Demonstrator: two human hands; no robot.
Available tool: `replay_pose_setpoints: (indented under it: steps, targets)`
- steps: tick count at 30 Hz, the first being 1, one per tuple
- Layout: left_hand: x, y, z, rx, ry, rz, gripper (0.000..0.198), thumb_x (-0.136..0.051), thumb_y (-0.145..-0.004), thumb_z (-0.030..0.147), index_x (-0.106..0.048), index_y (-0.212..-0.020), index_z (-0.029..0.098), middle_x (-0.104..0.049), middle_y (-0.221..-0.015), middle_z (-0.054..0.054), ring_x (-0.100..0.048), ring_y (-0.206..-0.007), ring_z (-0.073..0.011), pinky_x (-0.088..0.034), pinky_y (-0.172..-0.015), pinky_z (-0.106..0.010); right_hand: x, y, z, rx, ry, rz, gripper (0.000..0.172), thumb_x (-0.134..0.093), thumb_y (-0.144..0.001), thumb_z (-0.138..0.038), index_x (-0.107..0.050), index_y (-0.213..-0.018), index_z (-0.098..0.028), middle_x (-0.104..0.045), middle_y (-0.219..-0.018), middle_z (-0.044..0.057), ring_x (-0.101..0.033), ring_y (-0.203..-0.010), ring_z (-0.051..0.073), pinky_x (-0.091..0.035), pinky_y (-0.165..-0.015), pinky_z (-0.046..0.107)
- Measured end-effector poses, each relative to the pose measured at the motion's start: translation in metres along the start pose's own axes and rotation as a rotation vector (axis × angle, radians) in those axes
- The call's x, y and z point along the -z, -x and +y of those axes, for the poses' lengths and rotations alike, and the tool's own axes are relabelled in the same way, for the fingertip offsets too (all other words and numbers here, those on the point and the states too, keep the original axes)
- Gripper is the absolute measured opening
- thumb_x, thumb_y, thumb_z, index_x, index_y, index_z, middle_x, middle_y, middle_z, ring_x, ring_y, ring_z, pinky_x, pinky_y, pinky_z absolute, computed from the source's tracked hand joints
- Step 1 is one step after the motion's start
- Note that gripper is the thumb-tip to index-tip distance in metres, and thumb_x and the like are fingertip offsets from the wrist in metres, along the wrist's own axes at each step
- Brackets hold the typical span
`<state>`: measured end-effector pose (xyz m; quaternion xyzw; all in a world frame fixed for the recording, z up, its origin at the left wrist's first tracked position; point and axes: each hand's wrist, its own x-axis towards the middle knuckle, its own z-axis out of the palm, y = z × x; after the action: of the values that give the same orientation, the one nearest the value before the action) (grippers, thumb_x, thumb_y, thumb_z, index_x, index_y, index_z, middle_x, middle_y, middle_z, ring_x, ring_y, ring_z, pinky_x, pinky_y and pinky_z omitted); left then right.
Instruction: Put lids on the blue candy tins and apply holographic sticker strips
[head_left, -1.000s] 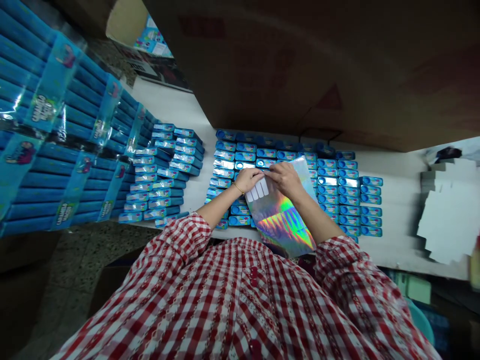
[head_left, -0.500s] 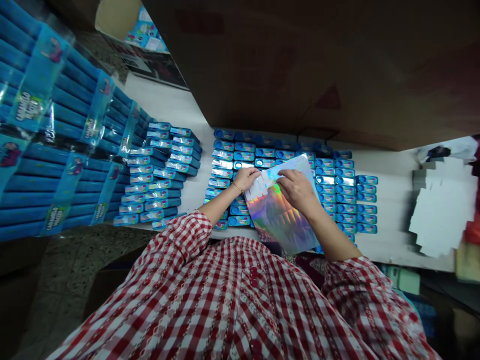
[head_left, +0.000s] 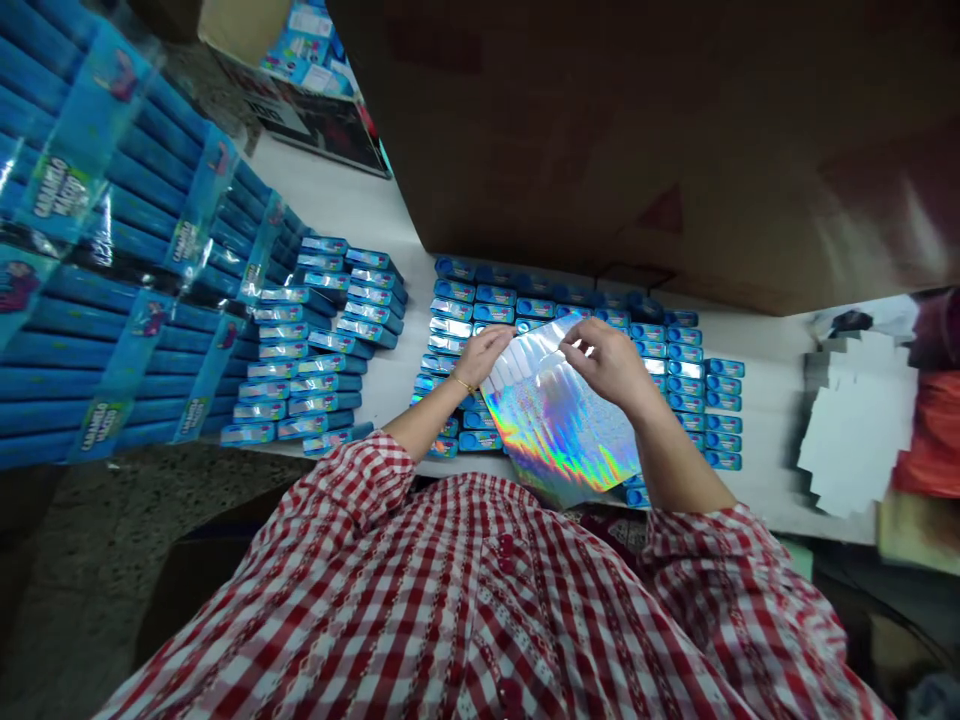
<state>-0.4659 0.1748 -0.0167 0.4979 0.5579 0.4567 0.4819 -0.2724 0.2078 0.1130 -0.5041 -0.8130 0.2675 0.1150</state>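
The fingers [head_left: 487,350] of the left hand [head_left: 478,362] are slightly spread and bent, pressing on the upper left edge of a holographic foil sheet [head_left: 559,425], though whether they actually grip it is hard to tell. The fingers [head_left: 600,345] of the right hand [head_left: 613,365] curl over the sheet's upper right edge and appear to pinch it. A thin gold bracelet [head_left: 463,384] circles the left wrist, and red checked sleeves [head_left: 360,490] cover both forearms up to near the wrists. The sheet is tilted up off the rows of small blue boxes [head_left: 472,315] on a white table [head_left: 352,200], in front of the person's chest, with its lower corner hanging past the table edge. More blue boxes [head_left: 307,345] stand in stacks to the left, beside wrapped bundles of long blue packs [head_left: 127,280]. A large brown cardboard box [head_left: 600,130] sits beyond the rows, and a pile of flat white card [head_left: 855,430] lies at the right, next to a red cloth [head_left: 930,435].
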Motion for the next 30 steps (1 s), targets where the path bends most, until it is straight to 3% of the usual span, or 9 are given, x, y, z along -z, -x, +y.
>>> replay_pose_setpoints:
  steps: [3, 7, 13, 19, 24, 30]
  targets:
    - [0.009, 0.015, 0.008, 0.064, 0.335, -0.102, 0.052, -0.055, -0.079, 0.056, -0.066, -0.11, 0.016, -0.067, -0.11, -0.011, -0.06, -0.103, -0.022, -0.046, -0.09, -0.034, -0.019, -0.02, 0.003, -0.198, -0.25, -0.045, 0.017, -0.057, -0.075, -0.032, -0.061, -0.069, -0.017, -0.058, -0.062, 0.0, -0.051, -0.054, 0.011, -0.039, -0.054, 0.024]
    - [0.021, 0.022, 0.001, 0.129, 0.468, -0.019, 0.055, -0.077, -0.06, 0.045, -0.066, -0.107, 0.016, -0.07, -0.1, -0.008, -0.062, -0.094, -0.0192, -0.047, -0.086, -0.033, -0.046, -0.036, 0.005, -0.366, -0.579, -0.082, 0.027, -0.067, -0.063, -0.041, -0.06, -0.066, -0.016, -0.051, -0.05, -0.003, -0.045, -0.044, 0.009, -0.032, -0.041, 0.021]
    - [0.049, 0.012, -0.018, 0.18, 0.403, 0.254, 0.038, -0.076, -0.06, 0.032, -0.069, -0.093, 0.014, -0.065, -0.072, 0.0, -0.059, -0.069, -0.0104, -0.048, -0.072, -0.026, -0.089, -0.062, -0.007, -0.476, -0.824, -0.124, 0.036, -0.078, -0.049, -0.042, -0.056, -0.06, -0.016, -0.047, -0.044, -0.006, -0.04, -0.038, 0.006, -0.024, -0.034, 0.018]
    - [0.094, -0.009, -0.03, 0.19, 0.198, 0.321, 0.03, -0.065, -0.071, 0.028, -0.067, -0.096, 0.012, -0.066, -0.076, -0.003, -0.06, -0.073, -0.0125, -0.049, -0.073, -0.028, -0.134, -0.095, -0.031, -0.581, -0.944, -0.04, 0.03, -0.077, -0.054, -0.036, -0.056, -0.062, -0.016, -0.046, -0.043, -0.007, -0.035, -0.034, 0.004, -0.017, -0.031, 0.018]
    - [0.115, -0.034, -0.033, 0.158, -0.009, 0.355, 0.029, -0.062, -0.07, 0.019, -0.066, -0.099, 0.013, -0.064, -0.073, -0.002, -0.061, -0.072, -0.0137, -0.049, -0.073, -0.027, -0.146, -0.117, -0.045, -0.623, -0.9, 0.057, 0.019, -0.071, -0.06, -0.026, -0.055, -0.059, -0.016, -0.044, -0.04, -0.008, -0.033, -0.033, 0.004, -0.018, -0.032, 0.018]
    - [0.12, -0.047, -0.036, 0.122, -0.077, 0.403, 0.032, -0.06, -0.072, 0.018, -0.066, -0.103, 0.012, -0.066, -0.075, -0.002, -0.061, -0.075, -0.0144, -0.049, -0.078, -0.028, -0.151, -0.132, -0.047, -0.664, -0.974, 0.088, 0.015, -0.065, -0.065, -0.022, -0.053, -0.058, -0.016, -0.041, -0.04, -0.008, -0.032, -0.033, 0.003, -0.017, -0.032, 0.018]
